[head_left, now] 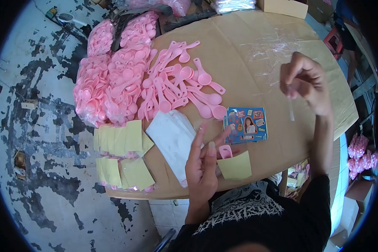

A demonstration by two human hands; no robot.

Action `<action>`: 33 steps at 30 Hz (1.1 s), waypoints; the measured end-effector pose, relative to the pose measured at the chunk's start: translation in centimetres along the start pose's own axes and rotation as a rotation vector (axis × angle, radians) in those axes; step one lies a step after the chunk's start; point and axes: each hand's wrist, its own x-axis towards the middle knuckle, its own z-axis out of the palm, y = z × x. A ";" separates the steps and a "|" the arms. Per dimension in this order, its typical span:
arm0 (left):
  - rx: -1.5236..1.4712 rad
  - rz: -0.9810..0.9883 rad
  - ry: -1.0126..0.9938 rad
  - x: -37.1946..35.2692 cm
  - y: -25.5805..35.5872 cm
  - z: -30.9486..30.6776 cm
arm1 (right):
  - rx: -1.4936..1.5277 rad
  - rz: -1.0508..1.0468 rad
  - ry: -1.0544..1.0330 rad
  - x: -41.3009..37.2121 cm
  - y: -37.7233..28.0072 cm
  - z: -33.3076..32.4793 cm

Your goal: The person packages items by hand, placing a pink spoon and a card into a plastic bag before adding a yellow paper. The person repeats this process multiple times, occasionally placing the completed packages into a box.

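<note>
- Right hand [306,84]: fingertips pinched on thin clear strip [292,111], long axis running toward the torso.
- Left hand [202,166]: fingers loosely extended; grip on pink spoon [225,152] and yellow card [236,166] cannot be told.
- Spoon and card: left of strip, torso side; left hand nearer, handle pointing away.

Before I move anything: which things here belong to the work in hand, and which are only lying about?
Work in hand, apparently: pink spoons, printed cards, yellow slips, white stack, clear strips.
Probably just lying about: cardboard box, red stool.
</note>
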 end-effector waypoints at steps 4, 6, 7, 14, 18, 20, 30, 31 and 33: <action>-0.041 0.002 -0.020 0.0 -0.4 -1.3 | -0.821 0.049 0.201 -0.8 5.0 -3.9; -0.042 -0.038 -0.002 -0.2 0.0 -1.4 | -1.006 0.312 0.274 0.1 4.1 -4.1; -0.015 -0.022 0.006 -0.1 -0.2 -1.6 | -1.024 0.494 0.290 1.0 2.4 -3.7; 0.199 0.107 0.073 0.7 -0.9 -1.2 | -0.266 0.113 -0.186 -0.3 0.4 5.0; 0.090 0.049 0.015 0.7 -0.5 -1.1 | -0.211 0.174 -0.315 -0.2 0.3 9.0; 0.065 -0.015 0.008 0.8 -0.2 -1.2 | -0.062 0.159 -0.259 -0.9 1.8 9.4; 0.099 -0.041 0.027 0.6 -0.9 -1.3 | -0.156 -0.001 -0.249 -0.9 1.7 9.6; 0.091 -0.034 0.023 0.6 -0.9 -1.4 | -0.122 0.014 -0.270 -0.8 1.6 9.4; 0.026 -0.012 0.006 0.6 -1.1 -1.5 | -0.055 0.045 -0.312 -0.8 1.2 9.1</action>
